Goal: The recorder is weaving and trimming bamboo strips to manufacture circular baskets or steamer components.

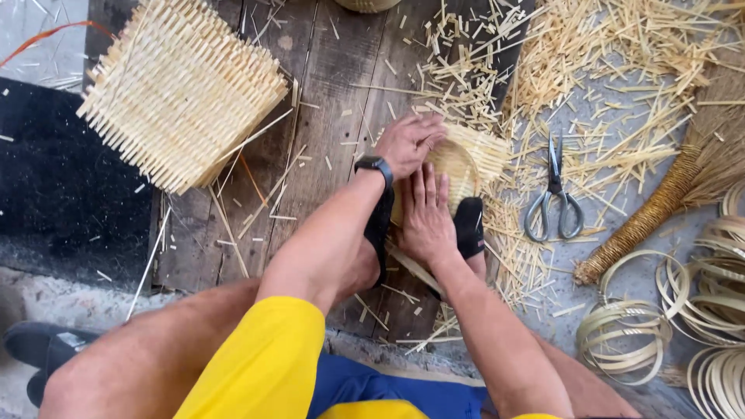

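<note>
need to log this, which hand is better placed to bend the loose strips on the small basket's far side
Left, likely: the left hand already lies on the small woven basket at its far edge; the right hand presses its near side.

A worn wooden board [334, 101] of dark planks lay on a grey concrete floor [621, 140]. On the board's left part rested a large square woven basket [178, 89], tilted on its side, and a small round woven piece [458, 167] sat near the board's right edge. Short straw-coloured offcuts [466, 70] were scattered over the planks and heaped on the floor beyond. On the floor lay steel scissors [553, 194], a wrapped broom [660, 206] and coils of thin cane strip [625, 337]. A black mat [62, 194] lay left of the board.
</note>
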